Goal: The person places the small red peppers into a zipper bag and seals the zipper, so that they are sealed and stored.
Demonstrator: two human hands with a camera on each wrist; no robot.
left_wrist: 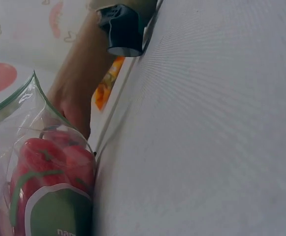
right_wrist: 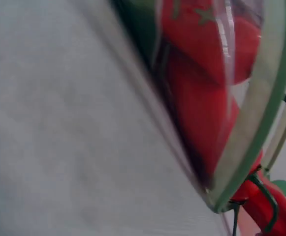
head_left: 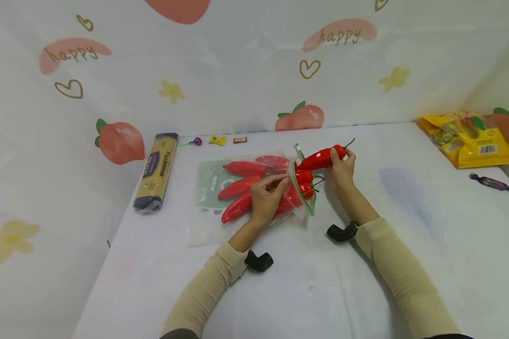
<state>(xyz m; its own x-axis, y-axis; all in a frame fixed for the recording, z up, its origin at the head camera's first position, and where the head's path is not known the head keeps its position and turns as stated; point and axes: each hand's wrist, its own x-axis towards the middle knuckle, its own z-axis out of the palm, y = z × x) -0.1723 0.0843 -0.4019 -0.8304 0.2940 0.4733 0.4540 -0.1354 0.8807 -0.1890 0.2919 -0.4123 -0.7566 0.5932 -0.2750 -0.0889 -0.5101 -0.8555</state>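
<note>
A clear zip bag with a green-edged mouth lies on the table, several red chili peppers inside it. My left hand pinches the bag's film close to its mouth. In my right hand is another red chili pepper, gripped near the stem end, its tip pointing left into the opening. Stems of peppers in the bag stick out past the green rim. In the left wrist view the bag stands partly open over the peppers. The right wrist view shows the green rim up close.
A spaghetti pack lies at the left. A lollipop, a yellow candy and an orange candy sit along the back edge. At the right are a yellow snack bag and a dark wrapped candy.
</note>
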